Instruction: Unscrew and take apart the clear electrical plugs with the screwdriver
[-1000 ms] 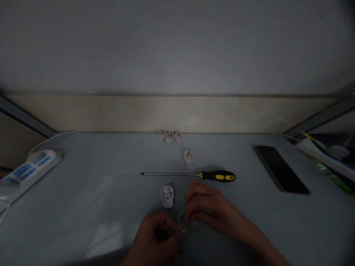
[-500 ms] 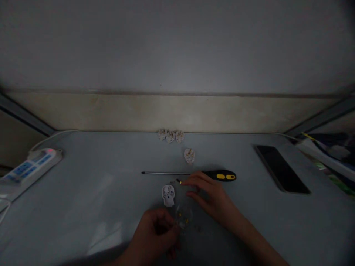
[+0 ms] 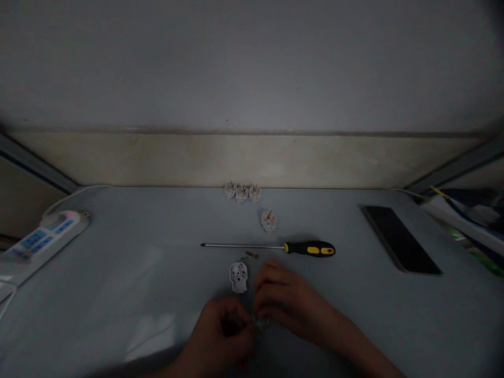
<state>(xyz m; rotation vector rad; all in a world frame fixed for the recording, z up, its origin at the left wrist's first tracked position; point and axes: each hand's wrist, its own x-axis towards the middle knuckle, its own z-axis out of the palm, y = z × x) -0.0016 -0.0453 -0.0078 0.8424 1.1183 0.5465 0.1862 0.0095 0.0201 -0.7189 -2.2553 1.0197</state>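
Low in the view, my left hand (image 3: 226, 331) is closed, its fingertips pinching the edge of a small clear plastic part (image 3: 262, 323) with brass-coloured bits. Reaching over that part from the right is my right hand (image 3: 281, 296), fingers curled and drawn together; its fingertips mostly cover the part, so what they pinch is hidden. A white plug shell (image 3: 238, 277), hollow side up, lies just beyond my hands. Behind it are a small brass pin (image 3: 252, 255) and a tiny metal piece (image 3: 244, 258). A screwdriver (image 3: 309, 248) with black and yellow handle lies crosswise farther back.
One white plug (image 3: 269, 221) stands pins up beyond the screwdriver, and three more plugs (image 3: 242, 193) sit against the wall. At left is a white power strip (image 3: 59, 231); at right lie a dark phone (image 3: 399, 239) and a pile of papers (image 3: 460, 220).
My right hand has let go of the brass pin, now lying beside the screwdriver shaft, and has come back toward me onto the clear part. My left hand has stayed in place.
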